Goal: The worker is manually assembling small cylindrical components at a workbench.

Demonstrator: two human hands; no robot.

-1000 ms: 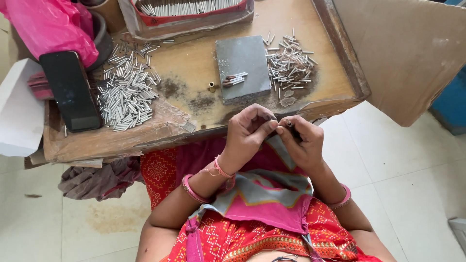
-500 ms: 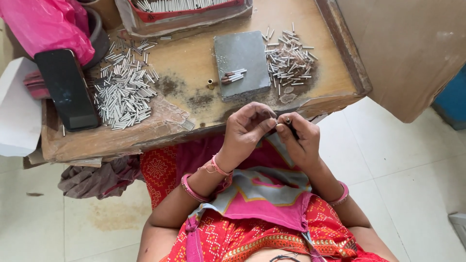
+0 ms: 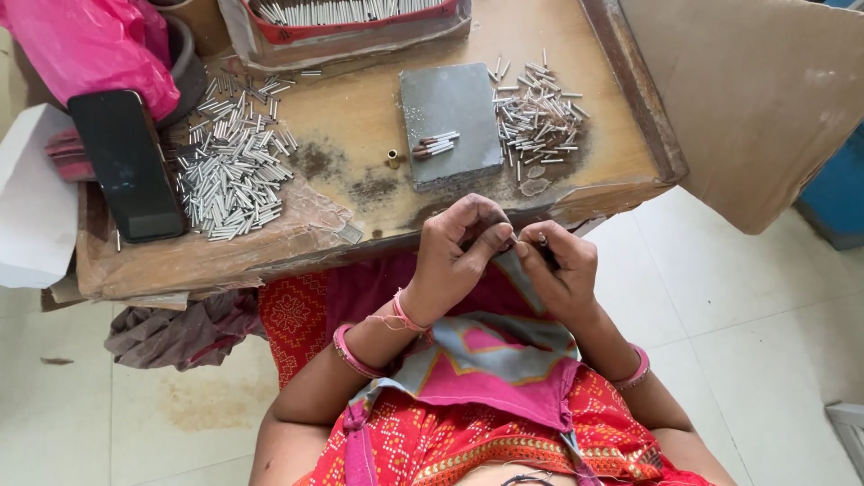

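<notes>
My left hand and my right hand meet just below the front edge of a low wooden work board. Both pinch a small thin metal tube between the fingertips; most of it is hidden by the fingers. On the board lies a grey stone block with a few finished tubes on it. A heap of short silvery tubes lies at the left, and a smaller heap lies right of the block.
A black phone lies at the board's left end beside a pink plastic bag. A red tray of long tubes sits at the back. Brown cardboard stands at the right. A tiny brass ring lies near the block.
The view has shifted slightly. My hands have stayed together at the board's edge, with the fingers working the small tube.
</notes>
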